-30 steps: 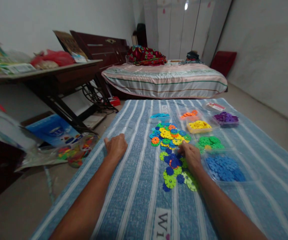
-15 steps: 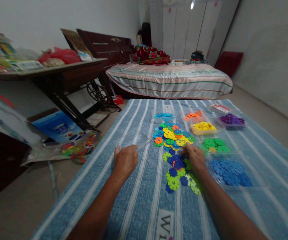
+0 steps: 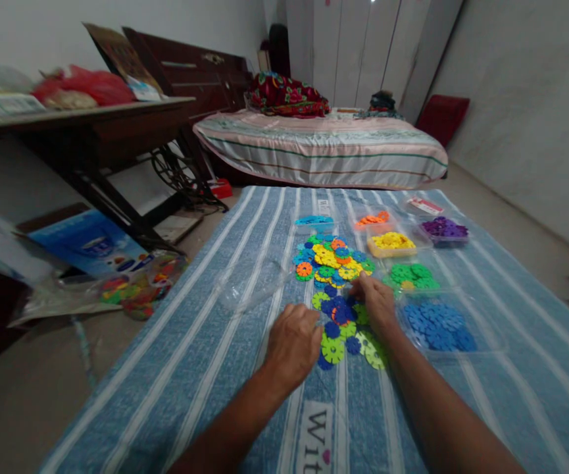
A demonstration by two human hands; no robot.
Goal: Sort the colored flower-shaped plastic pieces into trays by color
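Observation:
A mixed pile of notched plastic discs (image 3: 333, 257) in yellow, orange, green and blue lies mid-table. Nearer me, lime green discs (image 3: 332, 350) and dark blue discs (image 3: 338, 309) are spread loosely. My left hand (image 3: 294, 342) is at the left side of these, fingers curled in; what its fingertips hold, if anything, is hidden. Over the right side of the discs, my right hand (image 3: 375, 303) has its fingers drawn together, and I cannot make out anything in them. A transparent plastic box (image 3: 249, 286) rests to the left of the pile.
Clear boxes hold sorted discs: light blue (image 3: 314, 221), orange (image 3: 371, 218), yellow (image 3: 393, 242), purple (image 3: 445, 228), green (image 3: 415, 276) and blue (image 3: 439, 326). Another clear box with a label (image 3: 425, 206) stands at the far right. A bed (image 3: 314, 145) is beyond the striped cloth (image 3: 175, 388).
My left hand has moved right, from beside the transparent box to the edge of the loose discs. My right hand stays over the discs. The view has shifted slightly.

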